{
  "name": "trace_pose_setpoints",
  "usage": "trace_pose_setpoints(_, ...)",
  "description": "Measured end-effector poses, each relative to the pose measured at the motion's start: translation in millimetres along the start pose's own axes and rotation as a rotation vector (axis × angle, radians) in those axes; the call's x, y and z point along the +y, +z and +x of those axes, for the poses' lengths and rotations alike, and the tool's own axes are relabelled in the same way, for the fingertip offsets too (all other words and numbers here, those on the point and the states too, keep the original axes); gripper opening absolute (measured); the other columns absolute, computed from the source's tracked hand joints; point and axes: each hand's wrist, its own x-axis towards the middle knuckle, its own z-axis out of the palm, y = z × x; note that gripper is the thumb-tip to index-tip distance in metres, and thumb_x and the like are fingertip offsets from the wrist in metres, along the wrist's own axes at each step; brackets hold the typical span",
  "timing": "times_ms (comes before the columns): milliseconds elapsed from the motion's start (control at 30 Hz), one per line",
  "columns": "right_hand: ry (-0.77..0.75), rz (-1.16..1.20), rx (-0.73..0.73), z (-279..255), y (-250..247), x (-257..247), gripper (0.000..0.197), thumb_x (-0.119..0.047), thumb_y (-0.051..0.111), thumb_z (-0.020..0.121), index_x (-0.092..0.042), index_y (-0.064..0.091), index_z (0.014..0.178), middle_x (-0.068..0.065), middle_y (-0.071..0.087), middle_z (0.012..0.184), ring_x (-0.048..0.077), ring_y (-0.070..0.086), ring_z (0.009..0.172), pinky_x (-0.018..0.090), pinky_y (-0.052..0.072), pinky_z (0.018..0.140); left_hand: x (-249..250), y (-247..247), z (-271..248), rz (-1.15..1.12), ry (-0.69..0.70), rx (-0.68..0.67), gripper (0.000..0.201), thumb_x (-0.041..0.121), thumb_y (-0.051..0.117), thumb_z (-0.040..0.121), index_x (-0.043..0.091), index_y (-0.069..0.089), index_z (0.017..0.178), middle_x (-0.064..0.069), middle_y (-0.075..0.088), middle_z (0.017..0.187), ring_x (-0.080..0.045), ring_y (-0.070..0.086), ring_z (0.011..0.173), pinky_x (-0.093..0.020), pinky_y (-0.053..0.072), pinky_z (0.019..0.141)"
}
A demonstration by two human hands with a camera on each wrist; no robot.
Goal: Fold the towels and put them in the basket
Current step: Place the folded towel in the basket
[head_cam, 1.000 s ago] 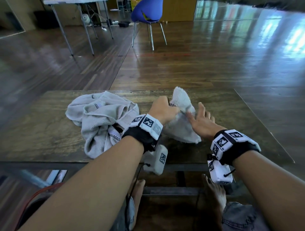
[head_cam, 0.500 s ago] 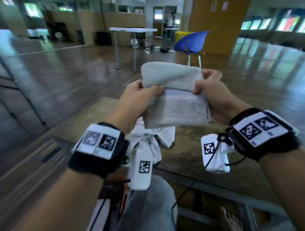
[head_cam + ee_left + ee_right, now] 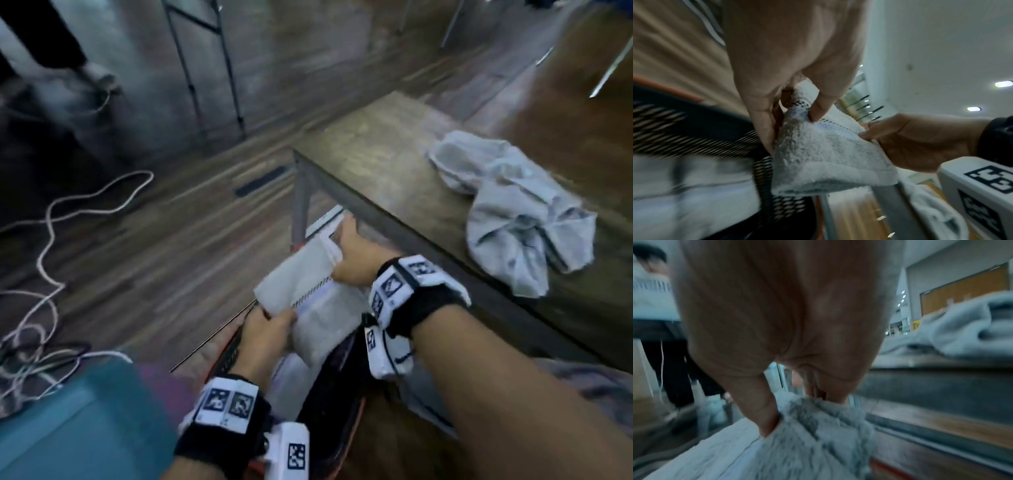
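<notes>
Fingers [image 3: 819, 112] of the left hand [image 3: 265, 334] pinched the near end of the folded towel [image 3: 308, 301]; the right hand [image 3: 356, 260] pinched its far end. Its long axis ran from near left to far right, held over the black mesh basket [image 3: 329, 407], which had pale cloth inside. A crumpled towel [image 3: 513, 219] lay far right on the table [image 3: 376, 157]. No writing was legible.

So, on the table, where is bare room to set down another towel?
The table is bare from its left corner up to the crumpled towel, which crowds the right part. Both hands, left and right, hold the folded towel low beside the table.
</notes>
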Motion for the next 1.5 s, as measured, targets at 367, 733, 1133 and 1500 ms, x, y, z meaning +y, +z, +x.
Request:
trace_pose_setpoints(367, 0.122, -0.069, -0.267, 61, 193, 43, 0.06, 0.001, 0.048, 0.092, -0.016, 0.021, 0.144, 0.019, 0.061, 0.109, 0.039, 0.062, 0.108, 0.043, 0.052, 0.087, -130, -13, 44, 0.273, -0.474, 0.19, 0.027, 0.005, 0.054, 0.09, 0.001, 0.064, 0.115, -0.02, 0.065, 0.111, -0.032, 0.062, 0.098, -0.028, 0.049, 0.087)
trace_pose_setpoints(733, 0.228, -0.051, -0.347, 73, 215, 86, 0.034, -0.007, 0.05, 0.093, -0.015, 0.056, 0.126, 0.012, 0.06, 0.131, 0.031, 0.06, 0.116, 0.037, 0.052, 0.097, -149, -11, 62, 0.37, -0.645, 0.158, 0.037, 0.013, 0.057, 0.09, -0.008, 0.062, 0.12, -0.026, 0.064, 0.123, -0.038, 0.063, 0.113, -0.041, 0.053, 0.095)
trace_pose_setpoints(1133, 0.317, 0.062, -0.427, 50, 218, 104, 0.036, -0.011, 0.046, 0.099, -0.009, 0.057, 0.133, 0.016, 0.059, 0.134, 0.03, 0.059, 0.12, 0.032, 0.048, 0.101, -111, -10, 72, 0.602, -0.699, 0.18, 0.061, 0.032, 0.056, 0.09, 0.004, 0.04, 0.142, -0.025, 0.02, 0.152, -0.039, 0.048, 0.119, -0.032, 0.043, 0.098)
trace_pose_setpoints(1500, 0.03, 0.349, -0.125, 34, 51, 53, 0.026, -0.025, 0.054, 0.102, -0.005, 0.068, 0.1, 0.015, 0.073, 0.1, 0.023, 0.068, 0.083, 0.031, 0.057, 0.076, -10, 25, 60, 0.646, -0.081, -0.113, 0.017, 0.015, 0.053, 0.083, 0.008, 0.062, 0.071, -0.01, 0.057, 0.069, -0.025, 0.055, 0.064, -0.034, 0.048, 0.062)
